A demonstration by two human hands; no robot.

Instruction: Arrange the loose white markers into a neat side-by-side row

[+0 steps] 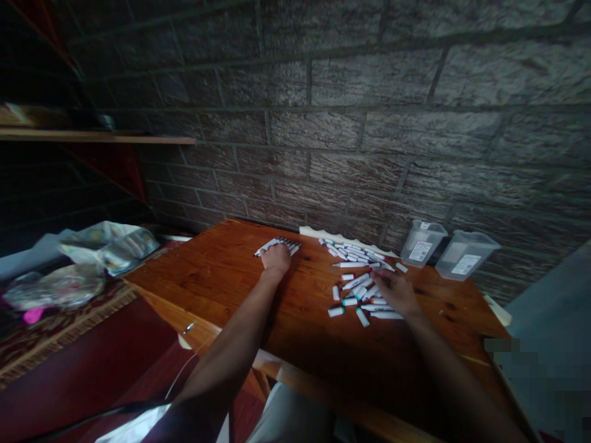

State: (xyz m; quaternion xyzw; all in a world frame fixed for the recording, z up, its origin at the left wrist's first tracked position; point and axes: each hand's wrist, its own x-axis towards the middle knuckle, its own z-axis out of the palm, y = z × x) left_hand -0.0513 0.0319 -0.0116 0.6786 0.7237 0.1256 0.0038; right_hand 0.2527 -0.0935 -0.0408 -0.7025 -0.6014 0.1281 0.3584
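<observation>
On the wooden table, my left hand (276, 258) is curled over a neat row of white markers (294, 248) with dark ends, its fingers closed against them. Its fingertips are partly hidden behind the knuckles. My right hand (398, 291) reaches into the near part of a loose pile of white markers (355, 282). The thumb and fingers there are bent together in a pinch beside a reddish marker end; whatever they hold is too small and dark to make out. Several short marker caps (362, 317), some with green ends, lie just left of that hand.
Two clear plastic containers (467, 253) stand at the table's back right. A white wavy-edged strip (323, 234) lies along the brick wall behind the markers. Left of the table are plastic bags (111, 246), and a wooden shelf (138, 139) juts out above them.
</observation>
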